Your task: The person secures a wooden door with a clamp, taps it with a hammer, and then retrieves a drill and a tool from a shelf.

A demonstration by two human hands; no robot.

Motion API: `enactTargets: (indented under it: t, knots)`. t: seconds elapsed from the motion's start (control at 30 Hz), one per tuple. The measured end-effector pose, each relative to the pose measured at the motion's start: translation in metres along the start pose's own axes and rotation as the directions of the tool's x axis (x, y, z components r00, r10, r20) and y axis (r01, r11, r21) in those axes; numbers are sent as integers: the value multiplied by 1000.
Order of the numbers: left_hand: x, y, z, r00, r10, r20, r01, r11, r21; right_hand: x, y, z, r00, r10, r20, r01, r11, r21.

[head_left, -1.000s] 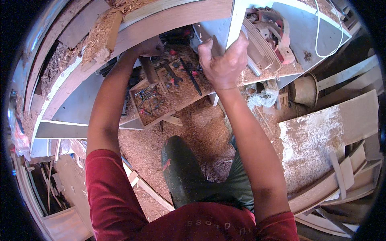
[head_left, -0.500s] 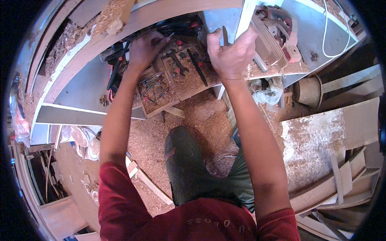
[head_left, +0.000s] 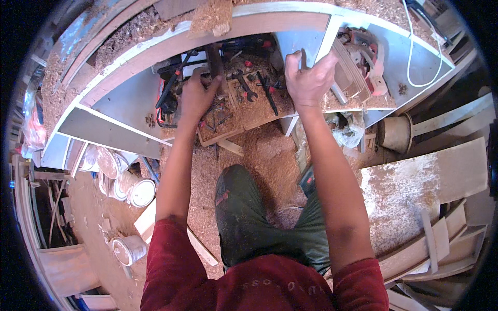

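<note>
My left hand (head_left: 196, 98) is over the left part of a wooden tool tray (head_left: 220, 137), its thumb and forefinger apart. Close beyond the fingertips lies a dark, long, flat piece (head_left: 213, 59) whose kind I cannot make out. An open-end wrench (head_left: 247, 87) and a thin black tool (head_left: 268, 94) lie on the tray to the right of that hand. My right hand (head_left: 308, 83) grips the front edge of the upright shelf divider (head_left: 327, 39), thumb on its left side and fingers on its right. Small loose pieces near my left wrist are partly hidden.
Right of the divider sits a red and grey power tool (head_left: 368, 57) beside stacked thin boards (head_left: 350, 67). White buckets (head_left: 140, 192) stand at the lower left. A round brown pot (head_left: 395, 132) and a whitish-stained board (head_left: 399, 192) are at the right. Sawdust covers the floor.
My left hand has drawn back toward me, uncovering the dark flat piece, and its fingers have spread. My right hand still grips the divider. The whole view has shifted slightly.
</note>
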State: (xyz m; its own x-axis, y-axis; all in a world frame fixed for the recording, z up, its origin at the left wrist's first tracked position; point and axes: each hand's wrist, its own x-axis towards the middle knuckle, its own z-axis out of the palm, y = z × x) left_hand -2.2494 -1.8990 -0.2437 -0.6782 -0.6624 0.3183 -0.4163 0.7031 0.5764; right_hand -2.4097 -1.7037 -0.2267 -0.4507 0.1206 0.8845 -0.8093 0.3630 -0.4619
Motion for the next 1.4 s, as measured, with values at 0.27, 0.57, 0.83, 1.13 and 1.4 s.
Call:
enactTargets:
  t: [0.27,0.57,0.83,1.13,1.4]
  knots:
    - [39,-47,36,999,26,35,-32,982,186,3,-16,-1,1000,17,-6,-17,1000,-11]
    - [66,-72,58,988,29,-153,-34,999,-31,17,-18,-14,1000,-7,5,6,999,40]
    - [45,-27,-2,998,-42,-53,8,847,-532,0,-5,-4,1000,-31,-7,30,997,-70]
    - [-76,-16,-55,967,255,26,-182,751,-635,5,-6,2,990,-92,-107,93,996,4]
    - [-227,-56,-115,957,280,70,-264,947,-183,0,-12,-2,1000,18,15,-17,999,-40]
